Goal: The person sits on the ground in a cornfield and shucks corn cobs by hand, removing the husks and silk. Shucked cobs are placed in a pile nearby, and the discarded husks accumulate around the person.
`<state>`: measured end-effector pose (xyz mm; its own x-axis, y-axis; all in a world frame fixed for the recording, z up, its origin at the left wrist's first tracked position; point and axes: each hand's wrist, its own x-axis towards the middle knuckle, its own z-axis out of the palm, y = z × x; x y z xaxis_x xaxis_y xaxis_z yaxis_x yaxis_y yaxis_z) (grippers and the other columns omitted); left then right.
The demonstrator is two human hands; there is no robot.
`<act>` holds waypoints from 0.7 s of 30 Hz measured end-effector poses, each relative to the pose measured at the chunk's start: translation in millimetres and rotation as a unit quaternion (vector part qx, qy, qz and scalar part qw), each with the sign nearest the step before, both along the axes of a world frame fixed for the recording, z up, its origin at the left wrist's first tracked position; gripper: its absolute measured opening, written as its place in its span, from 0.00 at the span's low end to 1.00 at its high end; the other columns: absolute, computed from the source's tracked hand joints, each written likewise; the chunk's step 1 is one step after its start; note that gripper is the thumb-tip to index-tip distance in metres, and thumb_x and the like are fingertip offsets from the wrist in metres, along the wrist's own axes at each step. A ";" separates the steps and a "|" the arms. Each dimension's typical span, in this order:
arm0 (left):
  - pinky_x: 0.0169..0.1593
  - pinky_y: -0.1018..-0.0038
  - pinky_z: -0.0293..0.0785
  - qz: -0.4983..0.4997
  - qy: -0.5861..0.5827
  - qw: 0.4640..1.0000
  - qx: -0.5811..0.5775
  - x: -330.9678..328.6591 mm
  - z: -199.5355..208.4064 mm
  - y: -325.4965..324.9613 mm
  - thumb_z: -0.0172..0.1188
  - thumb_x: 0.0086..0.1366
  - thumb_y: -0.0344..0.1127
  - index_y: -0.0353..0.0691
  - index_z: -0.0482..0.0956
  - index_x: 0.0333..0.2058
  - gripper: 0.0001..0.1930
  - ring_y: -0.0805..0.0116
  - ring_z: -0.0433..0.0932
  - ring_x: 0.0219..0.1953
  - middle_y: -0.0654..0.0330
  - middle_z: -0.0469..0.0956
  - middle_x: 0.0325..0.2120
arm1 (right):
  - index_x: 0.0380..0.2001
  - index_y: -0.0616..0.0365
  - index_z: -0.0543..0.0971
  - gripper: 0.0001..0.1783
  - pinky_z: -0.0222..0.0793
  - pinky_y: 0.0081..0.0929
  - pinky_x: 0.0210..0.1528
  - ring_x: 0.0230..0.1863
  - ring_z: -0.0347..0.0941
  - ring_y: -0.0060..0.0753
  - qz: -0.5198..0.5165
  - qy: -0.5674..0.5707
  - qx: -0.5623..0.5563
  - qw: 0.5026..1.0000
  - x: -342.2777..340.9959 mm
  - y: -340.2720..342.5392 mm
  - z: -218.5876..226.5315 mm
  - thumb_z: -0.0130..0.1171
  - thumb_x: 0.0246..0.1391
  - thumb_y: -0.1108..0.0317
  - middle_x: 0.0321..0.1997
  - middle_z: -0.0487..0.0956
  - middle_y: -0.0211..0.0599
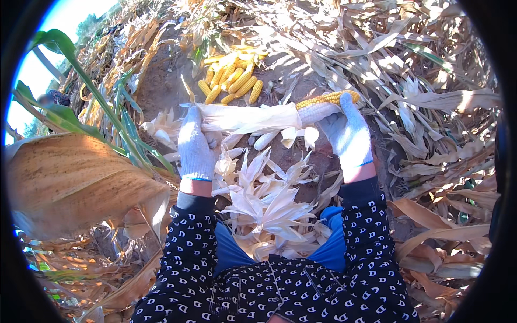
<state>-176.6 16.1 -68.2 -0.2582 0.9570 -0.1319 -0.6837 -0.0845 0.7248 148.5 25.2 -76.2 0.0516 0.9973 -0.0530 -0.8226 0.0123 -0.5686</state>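
Observation:
Both my hands wear white knit gloves and hold one ear of corn (pixel 327 99) out in front of me. Its yellow kernels show at the right end, while pale husk (pixel 256 118) stretches out to the left. My left hand (pixel 195 142) is closed on the husk at its left end. Around the kernel end my right hand (pixel 347 132) is wrapped, with the thumb lying along the cob. Just beyond them, a pile of bare yellow corn cobs (pixel 231 75) lies on the soil. Loose pale husks (pixel 264 188) are heaped between my knees, below the held ear.
Dry corn stalks and leaves (pixel 431 107) cover the ground on the right. A large brown leaf (pixel 86 183) reaches in close at the left, beside a green stalk (pixel 102 97). Another person (pixel 54 99) is partly visible at the far left edge.

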 end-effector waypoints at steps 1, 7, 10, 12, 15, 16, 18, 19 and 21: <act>0.18 0.78 0.48 0.027 0.002 0.999 -0.018 0.0 3.9 0.8 0.58 0.77 0.41 0.43 0.81 0.40 0.09 0.79 0.55 0.14 0.73 0.66 0.18 | 0.53 0.59 0.77 0.16 0.80 0.47 0.61 0.52 0.82 0.43 0.002 -0.023 0.004 1.000 1.6 1.5 -3.4 0.62 0.71 0.60 0.49 0.83 0.43; 0.19 0.80 0.49 0.183 0.155 0.969 0.061 -16.5 19.8 -1.5 0.57 0.77 0.38 0.40 0.83 0.41 0.10 0.83 0.55 0.15 0.74 0.64 0.18 | 0.61 0.61 0.74 0.21 0.80 0.39 0.59 0.54 0.81 0.40 -0.029 -0.279 -0.022 0.959 -14.6 -8.7 -2.9 0.63 0.68 0.69 0.56 0.82 0.43; 0.23 0.83 0.60 0.053 0.336 0.939 0.052 11.2 25.2 -13.0 0.59 0.76 0.40 0.38 0.84 0.43 0.11 0.84 0.65 0.20 0.70 0.73 0.23 | 0.63 0.62 0.73 0.23 0.78 0.31 0.59 0.55 0.80 0.32 0.017 -0.367 0.024 0.930 -22.6 -11.3 -6.0 0.62 0.68 0.73 0.56 0.82 0.39; 0.35 0.81 0.71 -0.063 0.412 0.904 0.096 32.9 11.8 -16.5 0.60 0.76 0.41 0.36 0.83 0.48 0.14 0.82 0.74 0.31 0.64 0.78 0.33 | 0.58 0.61 0.76 0.20 0.75 0.23 0.57 0.52 0.78 0.22 0.057 -0.377 0.050 0.923 -36.3 -16.0 -2.1 0.66 0.66 0.72 0.52 0.82 0.32; 0.59 0.73 0.73 -0.228 0.420 0.865 0.154 59.1 -2.7 -18.9 0.58 0.77 0.43 0.34 0.78 0.58 0.20 0.72 0.77 0.54 0.56 0.80 0.51 | 0.59 0.60 0.76 0.20 0.75 0.24 0.56 0.51 0.77 0.21 0.103 -0.394 0.073 0.911 -60.4 -30.5 15.3 0.66 0.66 0.71 0.51 0.82 0.32; 0.58 0.73 0.74 -0.221 0.428 0.861 0.160 63.4 -2.4 -23.0 0.59 0.77 0.43 0.35 0.78 0.57 0.19 0.72 0.78 0.52 0.57 0.80 0.49 | 0.59 0.60 0.76 0.22 0.75 0.24 0.56 0.51 0.77 0.21 0.101 -0.457 0.088 0.879 -65.3 -32.4 16.9 0.67 0.65 0.69 0.51 0.82 0.32; 0.57 0.71 0.74 -0.211 0.409 0.875 0.152 75.9 -1.3 -31.1 0.57 0.78 0.43 0.35 0.78 0.57 0.18 0.69 0.78 0.51 0.56 0.81 0.48 | 0.60 0.61 0.77 0.22 0.76 0.25 0.54 0.49 0.78 0.22 0.048 -0.475 0.072 0.876 -76.1 -33.6 14.0 0.68 0.65 0.68 0.51 0.83 0.33; 0.57 0.71 0.74 -0.203 0.381 0.892 0.135 81.8 -2.7 -34.7 0.56 0.79 0.43 0.35 0.77 0.57 0.18 0.67 0.78 0.52 0.54 0.82 0.48 | 0.60 0.61 0.78 0.22 0.76 0.25 0.53 0.48 0.79 0.22 0.014 -0.472 0.055 0.880 -79.9 -36.8 13.6 0.67 0.65 0.68 0.51 0.84 0.33; 0.57 0.70 0.74 -0.148 0.447 0.873 0.127 84.1 -14.2 -32.6 0.54 0.80 0.43 0.35 0.77 0.57 0.19 0.66 0.79 0.52 0.53 0.82 0.49 | 0.60 0.60 0.78 0.22 0.77 0.26 0.52 0.48 0.80 0.22 0.008 -0.488 0.050 0.871 -80.0 -35.1 5.4 0.67 0.65 0.68 0.50 0.84 0.35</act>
